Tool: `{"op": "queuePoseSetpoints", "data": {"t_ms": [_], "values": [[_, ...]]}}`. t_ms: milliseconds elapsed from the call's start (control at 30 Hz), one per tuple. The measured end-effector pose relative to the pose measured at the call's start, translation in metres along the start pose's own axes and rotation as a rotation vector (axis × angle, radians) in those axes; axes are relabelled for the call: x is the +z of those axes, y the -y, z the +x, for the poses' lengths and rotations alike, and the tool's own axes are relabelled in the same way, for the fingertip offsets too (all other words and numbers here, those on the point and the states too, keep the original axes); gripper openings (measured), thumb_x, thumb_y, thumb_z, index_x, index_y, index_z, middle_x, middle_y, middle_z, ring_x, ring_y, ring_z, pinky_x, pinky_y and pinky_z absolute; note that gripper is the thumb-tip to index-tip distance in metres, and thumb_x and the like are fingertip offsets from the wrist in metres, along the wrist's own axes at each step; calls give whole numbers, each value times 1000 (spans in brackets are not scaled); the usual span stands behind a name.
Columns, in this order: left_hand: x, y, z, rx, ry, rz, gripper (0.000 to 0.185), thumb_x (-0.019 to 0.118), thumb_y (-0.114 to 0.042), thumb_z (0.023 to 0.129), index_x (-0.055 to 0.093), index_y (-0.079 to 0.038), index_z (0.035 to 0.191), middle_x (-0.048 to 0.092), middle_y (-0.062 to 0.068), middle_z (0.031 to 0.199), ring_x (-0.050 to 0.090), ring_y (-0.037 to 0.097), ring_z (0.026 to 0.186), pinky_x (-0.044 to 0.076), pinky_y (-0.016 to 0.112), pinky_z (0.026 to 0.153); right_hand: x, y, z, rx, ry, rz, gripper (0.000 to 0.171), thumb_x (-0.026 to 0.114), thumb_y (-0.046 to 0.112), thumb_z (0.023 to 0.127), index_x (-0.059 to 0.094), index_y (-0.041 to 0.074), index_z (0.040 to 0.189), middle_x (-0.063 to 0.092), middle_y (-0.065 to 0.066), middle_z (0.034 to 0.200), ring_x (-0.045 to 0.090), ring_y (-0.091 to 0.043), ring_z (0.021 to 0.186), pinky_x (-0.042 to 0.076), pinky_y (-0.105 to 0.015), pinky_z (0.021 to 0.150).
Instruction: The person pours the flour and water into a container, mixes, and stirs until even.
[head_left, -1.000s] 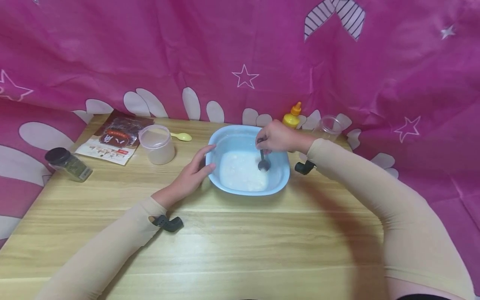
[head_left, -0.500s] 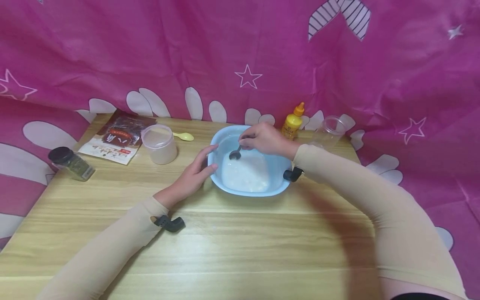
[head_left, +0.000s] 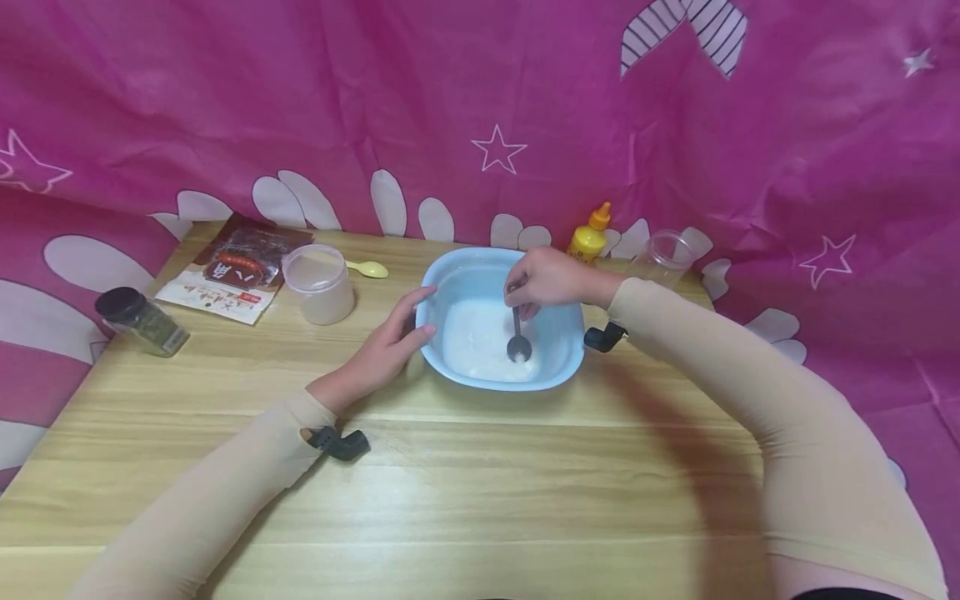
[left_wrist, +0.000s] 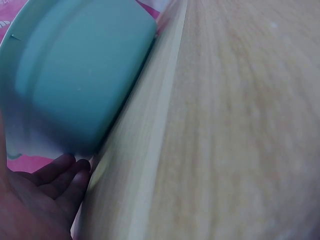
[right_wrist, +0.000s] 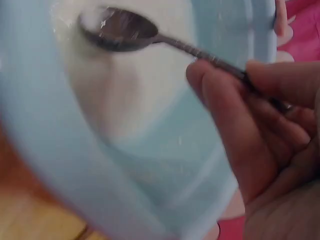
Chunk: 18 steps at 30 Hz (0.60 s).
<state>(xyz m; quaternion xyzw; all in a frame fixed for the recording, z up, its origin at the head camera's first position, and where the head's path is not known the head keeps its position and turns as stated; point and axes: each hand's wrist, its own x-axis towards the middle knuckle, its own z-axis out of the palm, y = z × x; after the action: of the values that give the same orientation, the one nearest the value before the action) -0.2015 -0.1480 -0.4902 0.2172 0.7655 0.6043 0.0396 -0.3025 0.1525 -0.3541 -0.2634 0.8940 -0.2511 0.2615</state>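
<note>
A light blue plastic basin [head_left: 501,385] with a whitish mixture [head_left: 480,337] in it stands on the table. My left hand [head_left: 386,346] holds the basin's left side, thumb and index finger at the rim; the left wrist view shows other fingers [left_wrist: 70,182] against the outer wall. Over the basin, my right hand [head_left: 551,279] pinches the handle of a dark metal spoon [head_left: 518,347]. The spoon's bowl points toward me, low over the mixture. In the right wrist view a little white stuff lies in the spoon's bowl [right_wrist: 120,30].
A black-lidded jar [head_left: 142,321], a brown-and-white packet [head_left: 232,271], a translucent cup [head_left: 320,287] and a pale yellow spoon [head_left: 370,269] lie or stand left on the wooden table [head_left: 450,483]. Behind my right forearm are a yellow bottle [head_left: 587,242] and a clear jar [head_left: 663,254]. A pink curtain [head_left: 375,92] hangs behind.
My right hand moved the spoon from the basin's right part to its back left, then to the front right. The left hand stays on the rim.
</note>
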Motion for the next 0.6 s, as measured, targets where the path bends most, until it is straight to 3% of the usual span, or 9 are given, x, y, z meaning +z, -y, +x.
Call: {"op": "queuePoseSetpoints", "data": {"t_ms": [167,267,400,600], "values": [[-1,-1,0,1,0,0,62,57,-23,118,32,-24,175,23,9,184,29,40,166,28,60,133,-8,-4,3,-36,-190,-204,13,79,16,105,87,5,107,78,-1,89,78,-14,76,64,-31,76],[-1,-1,0,-6,-6,-3,63,56,-22,118,31,-24,175,23,10,184,30,42,165,29,61,132,-6,-3,6,-79,-283,-241,13,79,16,105,87,6,107,76,-3,90,75,-15,77,61,-33,75],[-1,-1,0,-11,-9,7,63,56,-23,118,31,-26,175,23,12,184,31,45,164,31,63,131,1,4,9,-91,-317,-149,16,78,16,106,86,4,115,78,-5,94,75,-19,86,63,-34,80],[1,1,1,-5,1,3,63,56,-22,118,30,-26,175,26,16,182,35,45,162,36,63,128,16,12,9,-75,-180,92,18,79,19,107,86,5,117,84,-3,97,82,-24,97,66,-33,89]]}}
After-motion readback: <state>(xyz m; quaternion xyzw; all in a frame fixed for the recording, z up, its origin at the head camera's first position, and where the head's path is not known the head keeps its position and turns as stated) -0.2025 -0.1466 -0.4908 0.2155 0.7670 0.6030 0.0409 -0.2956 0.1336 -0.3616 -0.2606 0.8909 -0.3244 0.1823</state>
